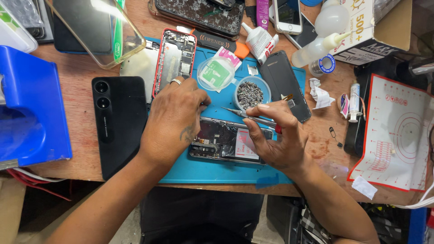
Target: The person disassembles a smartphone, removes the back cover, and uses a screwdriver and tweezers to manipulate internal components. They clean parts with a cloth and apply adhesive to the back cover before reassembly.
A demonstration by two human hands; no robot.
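An opened phone [226, 141] lies on the blue work mat [212, 171], its insides showing. My left hand [174, 119], with a ring on one finger, rests on the phone's left end and presses it down. My right hand [278, 140] holds thin metal tweezers [246, 116] whose tip points left toward my left fingertips, just above the phone's upper edge. A small round dish of tiny screws [249, 93] stands right behind the tweezers.
A black phone back cover [118, 122] lies left of the mat. A red-framed opened phone [175, 56], a round clear lid [216, 73], a dark screen panel [285, 83], glue bottles [261, 41] and a cracked phone [203, 13] crowd the back. A blue box [27, 108] sits left, a white mat [398, 135] right.
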